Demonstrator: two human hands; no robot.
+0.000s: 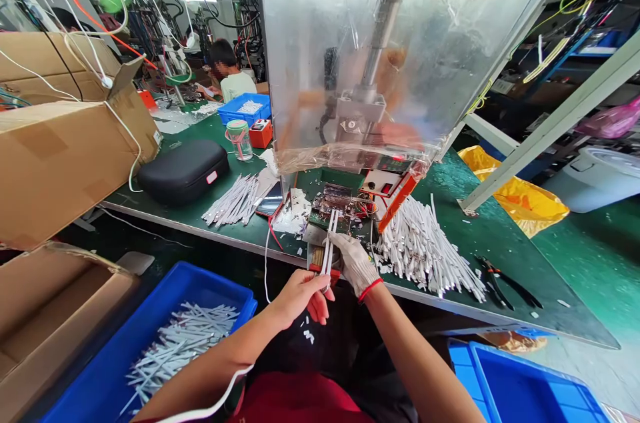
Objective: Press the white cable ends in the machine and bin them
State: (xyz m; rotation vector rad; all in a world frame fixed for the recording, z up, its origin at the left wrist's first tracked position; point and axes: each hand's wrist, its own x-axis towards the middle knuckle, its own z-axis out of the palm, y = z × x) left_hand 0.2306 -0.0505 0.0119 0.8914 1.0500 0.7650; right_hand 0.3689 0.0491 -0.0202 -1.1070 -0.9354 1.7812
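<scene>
My bare left hand (304,295) pinches the near ends of a pair of slim white strips (328,251). My right hand (354,261), in a white knitted glove with a red cuff, has its fingertips closed on the strips farther up. The strips' far ends reach the dark metal work area (336,199) of a bench machine, below a clear plastic shield (320,43). A big heap of similar white strips (423,246) lies right of my gloved hand. Another bundle of white strips (235,199) rests on the bench to the left.
On the green bench (500,223) lie black-handled pliers (505,284) and a black case (184,171). A blue bin (65,389) with white strips stands low at left, near cardboard boxes (70,163). Another blue bin (525,389) is at lower right. A person (235,76) sits beyond.
</scene>
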